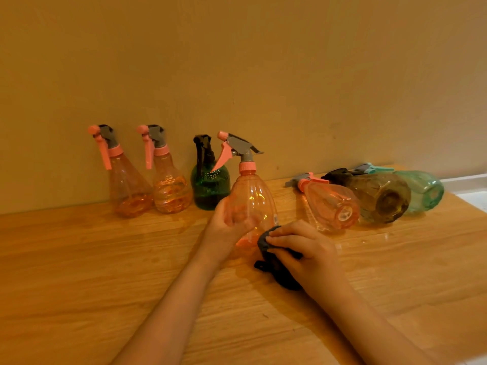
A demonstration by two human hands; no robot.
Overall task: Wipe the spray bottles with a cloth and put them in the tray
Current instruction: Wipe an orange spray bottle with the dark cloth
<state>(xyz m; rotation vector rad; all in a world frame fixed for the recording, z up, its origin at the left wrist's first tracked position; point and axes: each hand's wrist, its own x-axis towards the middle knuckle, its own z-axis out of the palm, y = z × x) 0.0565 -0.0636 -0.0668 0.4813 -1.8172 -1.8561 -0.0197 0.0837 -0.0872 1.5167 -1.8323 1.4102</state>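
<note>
At the centre of the frame the left hand grips an upright orange spray bottle around its lower body, above the wooden table. The right hand clutches a dark cloth, pressed to the bottle's base. Two orange bottles and a green bottle stand at left; three bottles lie on their sides at right.

Glossy clear plastic spray bottles, a matt, seemingly soft dark cloth, smooth grained wooden table.
</note>
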